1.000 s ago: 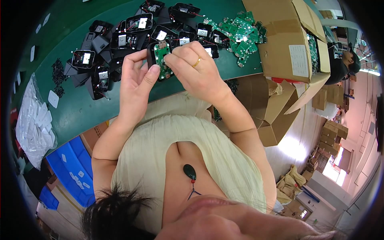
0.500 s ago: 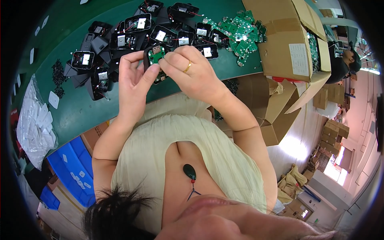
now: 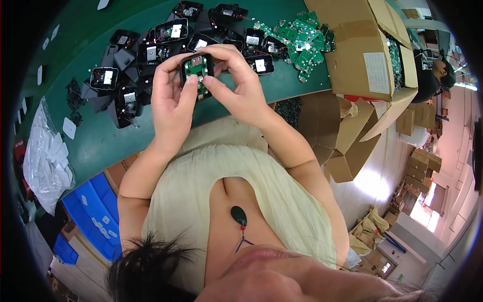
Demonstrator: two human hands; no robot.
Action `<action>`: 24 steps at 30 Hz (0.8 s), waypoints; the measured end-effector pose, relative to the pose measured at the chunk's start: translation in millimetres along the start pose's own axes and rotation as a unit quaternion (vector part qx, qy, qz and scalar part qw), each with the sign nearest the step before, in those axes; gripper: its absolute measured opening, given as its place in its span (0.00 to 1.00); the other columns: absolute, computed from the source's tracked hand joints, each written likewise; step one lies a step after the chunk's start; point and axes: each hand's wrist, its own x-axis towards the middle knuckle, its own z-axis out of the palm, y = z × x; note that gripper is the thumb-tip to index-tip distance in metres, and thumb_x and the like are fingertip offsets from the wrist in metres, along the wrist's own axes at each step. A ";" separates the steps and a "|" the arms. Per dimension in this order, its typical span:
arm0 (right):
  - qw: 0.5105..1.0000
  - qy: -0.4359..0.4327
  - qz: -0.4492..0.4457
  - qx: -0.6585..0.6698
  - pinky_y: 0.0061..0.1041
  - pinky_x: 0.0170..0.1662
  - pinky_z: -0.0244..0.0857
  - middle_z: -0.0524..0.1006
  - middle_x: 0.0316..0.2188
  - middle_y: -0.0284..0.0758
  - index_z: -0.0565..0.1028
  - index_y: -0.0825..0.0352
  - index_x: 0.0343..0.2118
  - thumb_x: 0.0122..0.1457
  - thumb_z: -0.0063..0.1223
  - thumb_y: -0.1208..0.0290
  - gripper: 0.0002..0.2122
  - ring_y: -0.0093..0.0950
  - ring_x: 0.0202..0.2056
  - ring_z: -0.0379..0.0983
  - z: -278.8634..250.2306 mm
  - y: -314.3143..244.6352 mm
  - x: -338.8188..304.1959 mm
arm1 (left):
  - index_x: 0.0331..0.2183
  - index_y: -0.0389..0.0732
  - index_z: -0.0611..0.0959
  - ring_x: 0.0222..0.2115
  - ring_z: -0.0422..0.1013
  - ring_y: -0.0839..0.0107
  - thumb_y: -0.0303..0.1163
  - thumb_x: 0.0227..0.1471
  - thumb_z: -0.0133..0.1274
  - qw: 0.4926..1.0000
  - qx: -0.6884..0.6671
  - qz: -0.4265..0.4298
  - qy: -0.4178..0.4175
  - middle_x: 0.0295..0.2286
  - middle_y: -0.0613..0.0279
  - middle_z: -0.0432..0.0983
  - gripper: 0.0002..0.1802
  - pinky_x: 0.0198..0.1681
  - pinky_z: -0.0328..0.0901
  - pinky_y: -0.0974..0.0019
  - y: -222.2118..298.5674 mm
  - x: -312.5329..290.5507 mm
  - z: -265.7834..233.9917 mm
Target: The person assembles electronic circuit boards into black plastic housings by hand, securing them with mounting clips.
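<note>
Both of my hands hold a small black plastic housing (image 3: 211, 64) with a green circuit board (image 3: 196, 70) seated in its opening. My left hand (image 3: 171, 90) wraps the housing's left side, its thumb pressing on the board. My right hand (image 3: 239, 83) grips the right side, fingers curled behind the far edge and thumb tip on the board. The housing's underside is hidden. Beyond my hands lie several open black housings (image 3: 104, 77) with red wires and white or silver parts inside. To their right is a pile of loose green circuit boards (image 3: 303, 44).
A cardboard box (image 3: 347, 45) stands at the table's right end, with open cartons (image 3: 342, 128) below. On the left are small black parts (image 3: 75, 100), a clear bag of white pieces (image 3: 46, 156) and a blue bin (image 3: 93, 214). Another person (image 3: 435, 75) is at far right.
My right hand has shifted from pinching over the board to gripping the housing's right side, thumb on the board. The housing now faces me more squarely.
</note>
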 end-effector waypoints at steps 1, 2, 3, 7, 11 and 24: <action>1.000 -0.001 -0.016 -0.021 0.21 0.42 0.57 0.65 0.44 0.34 0.64 0.68 0.48 0.49 0.50 0.80 0.20 0.23 0.43 0.62 -1.5 2.9 3.2 | 0.45 0.34 0.64 0.40 0.65 0.76 0.19 0.50 0.43 1.000 0.001 0.003 -0.001 0.40 0.58 0.65 0.17 0.43 0.61 0.74 0.3 2.0 0.0; 1.000 0.000 -0.019 -0.021 0.21 0.42 0.57 0.65 0.44 0.34 0.64 0.68 0.48 0.49 0.50 0.80 0.20 0.23 0.43 0.62 -4.3 4.5 7.0 | 0.44 0.33 0.64 0.39 0.65 0.76 0.19 0.50 0.43 1.000 0.014 0.015 -0.004 0.40 0.58 0.65 0.17 0.43 0.61 0.74 0.8 4.0 -0.1; 0.999 -0.017 -0.026 -0.007 0.21 0.42 0.58 0.66 0.44 0.34 0.65 0.68 0.47 0.49 0.51 0.79 0.20 0.23 0.44 0.62 -8.4 5.7 10.8 | 0.44 0.33 0.65 0.39 0.65 0.76 0.19 0.50 0.42 0.999 0.027 0.028 -0.008 0.39 0.58 0.66 0.17 0.44 0.61 0.73 1.2 6.1 -0.2; 0.989 0.018 -0.001 0.150 0.25 0.45 0.60 0.67 0.43 0.37 0.63 0.69 0.45 0.53 0.51 0.73 0.17 0.26 0.45 0.64 -18.5 -0.9 35.6 | 0.43 0.33 0.66 0.37 0.66 0.76 0.21 0.51 0.42 0.999 -0.021 -0.005 -0.031 0.37 0.60 0.68 0.15 0.43 0.62 0.74 19.6 38.2 -3.2; 0.948 -0.007 0.114 0.298 0.29 0.47 0.63 0.69 0.41 0.38 0.64 0.71 0.44 0.59 0.39 0.58 0.20 0.26 0.43 0.66 -36.7 -0.4 63.8 | 0.42 0.32 0.68 0.40 0.67 0.72 0.27 0.51 0.44 0.990 -0.109 -0.014 -0.091 0.40 0.52 0.71 0.15 0.46 0.61 0.70 43.7 90.4 8.4; 0.850 -0.048 0.158 0.500 0.35 0.51 0.62 0.68 0.42 0.45 0.62 0.75 0.45 0.61 0.31 0.59 0.21 0.40 0.45 0.67 -89.9 64.2 163.0 | 0.43 0.36 0.69 0.40 0.65 0.76 0.42 0.50 0.49 0.969 0.003 -0.116 -0.219 0.37 0.62 0.71 0.23 0.46 0.55 0.71 1.7 251.0 4.5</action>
